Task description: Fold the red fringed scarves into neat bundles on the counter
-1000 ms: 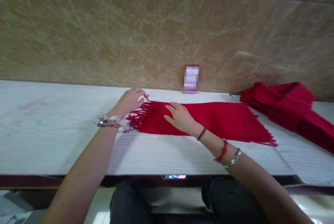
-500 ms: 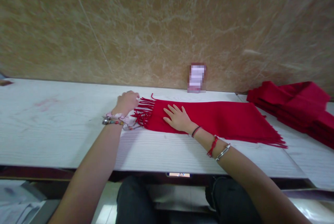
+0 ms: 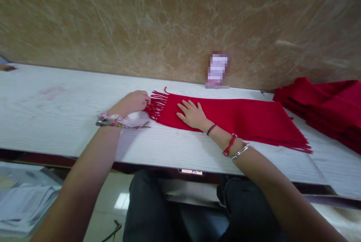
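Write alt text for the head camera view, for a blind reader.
A person's right hand lies flat on a red scarf spread along a white table, while the left hand pinches its fringe at the left end. A stack of folded red scarves sits to the right, before a tan marble wall.

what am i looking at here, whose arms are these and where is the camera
There is no machine here: these are a person's two bare arms, seen from one camera worn on their head, looking down at a white table against a marbled wall. A long red scarf lies flat on the table. The right hand rests open on it, palm down. The left hand sits at the scarf's fringe, fingers curled; whether they pinch threads is hard to tell. To the right lies a pile of folded red cloth. A small blurred item stands by the wall.
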`<state>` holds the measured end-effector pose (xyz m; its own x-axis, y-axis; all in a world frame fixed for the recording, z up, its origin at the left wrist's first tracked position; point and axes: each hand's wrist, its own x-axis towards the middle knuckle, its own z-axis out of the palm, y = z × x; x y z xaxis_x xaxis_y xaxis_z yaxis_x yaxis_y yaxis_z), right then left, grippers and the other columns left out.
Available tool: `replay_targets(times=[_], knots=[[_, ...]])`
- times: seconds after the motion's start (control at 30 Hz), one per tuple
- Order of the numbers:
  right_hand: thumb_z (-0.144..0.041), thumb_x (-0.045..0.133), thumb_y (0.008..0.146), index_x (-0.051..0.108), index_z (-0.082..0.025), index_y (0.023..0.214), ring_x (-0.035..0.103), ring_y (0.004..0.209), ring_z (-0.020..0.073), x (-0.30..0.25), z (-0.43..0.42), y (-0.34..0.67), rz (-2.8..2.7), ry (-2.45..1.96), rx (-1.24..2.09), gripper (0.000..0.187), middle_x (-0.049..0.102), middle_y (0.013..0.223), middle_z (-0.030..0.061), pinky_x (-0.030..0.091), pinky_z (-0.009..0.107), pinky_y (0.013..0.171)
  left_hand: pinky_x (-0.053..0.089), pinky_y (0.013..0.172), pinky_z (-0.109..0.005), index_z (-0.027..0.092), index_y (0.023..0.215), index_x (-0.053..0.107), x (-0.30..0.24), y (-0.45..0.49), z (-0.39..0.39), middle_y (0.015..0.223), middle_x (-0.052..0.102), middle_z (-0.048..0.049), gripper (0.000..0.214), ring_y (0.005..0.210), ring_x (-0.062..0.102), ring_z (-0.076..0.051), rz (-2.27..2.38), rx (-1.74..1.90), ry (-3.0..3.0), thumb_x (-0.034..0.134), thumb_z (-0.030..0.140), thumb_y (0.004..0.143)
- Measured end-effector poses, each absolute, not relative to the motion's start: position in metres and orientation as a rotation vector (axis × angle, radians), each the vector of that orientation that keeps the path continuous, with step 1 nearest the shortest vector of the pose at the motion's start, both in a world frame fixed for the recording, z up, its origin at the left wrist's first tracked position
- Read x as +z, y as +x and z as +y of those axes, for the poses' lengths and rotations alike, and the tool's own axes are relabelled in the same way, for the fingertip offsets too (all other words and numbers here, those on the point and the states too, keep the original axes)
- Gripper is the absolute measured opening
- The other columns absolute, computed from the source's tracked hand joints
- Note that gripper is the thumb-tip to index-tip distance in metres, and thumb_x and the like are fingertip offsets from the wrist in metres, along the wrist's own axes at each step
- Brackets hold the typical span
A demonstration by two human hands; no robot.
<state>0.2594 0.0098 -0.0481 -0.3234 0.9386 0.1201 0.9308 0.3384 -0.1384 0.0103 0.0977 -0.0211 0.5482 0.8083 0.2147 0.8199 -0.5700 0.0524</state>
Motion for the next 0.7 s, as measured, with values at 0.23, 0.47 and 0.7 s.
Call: replay_targets(times=[0.23,0.47,0.7], knots=[[-0.045,0.029,0.093,0.038,-0.019,0.136,0.023,0.133,0.0285,-0.048,0.009,0.258,-2.416,-1.713,0.068,0.052,0.032,0.146,0.0085,0.019,0.057,0.104,0.039,0.093,-0.031,0.016,0.088,0.06,-0.014,0.032,0.084,0.1,0.057,-0.0076,0.024,0.099,0.051,-0.019,-1.12,-0.628,-2.905,0.04,0.022,0.077],[-0.046,0.03,0.092,0.038,-0.019,0.136,0.024,0.133,0.0291,-0.048,0.01,0.258,-2.408,-1.715,0.077,0.052,0.031,0.146,0.0089,0.02,0.057,0.104,0.04,0.09,-0.03,0.018,0.081,0.059,-0.032,0.05,0.086,0.093,0.059,-0.0043,0.019,0.094,0.053,-0.018,-1.014,-0.19,-3.127,0.045,0.022,0.069],[-0.044,0.03,0.092,0.039,-0.019,0.136,0.024,0.133,0.0295,-0.048,0.01,0.258,-2.415,-1.707,0.073,0.051,0.032,0.145,0.0095,0.02,0.058,0.103,0.039,0.089,-0.034,0.017,0.07,0.061,-0.028,0.002,0.111,0.086,0.062,-0.0067,0.02,0.086,0.056,-0.021,-1.297,-0.183,-2.819,0.041,0.018,0.069]])
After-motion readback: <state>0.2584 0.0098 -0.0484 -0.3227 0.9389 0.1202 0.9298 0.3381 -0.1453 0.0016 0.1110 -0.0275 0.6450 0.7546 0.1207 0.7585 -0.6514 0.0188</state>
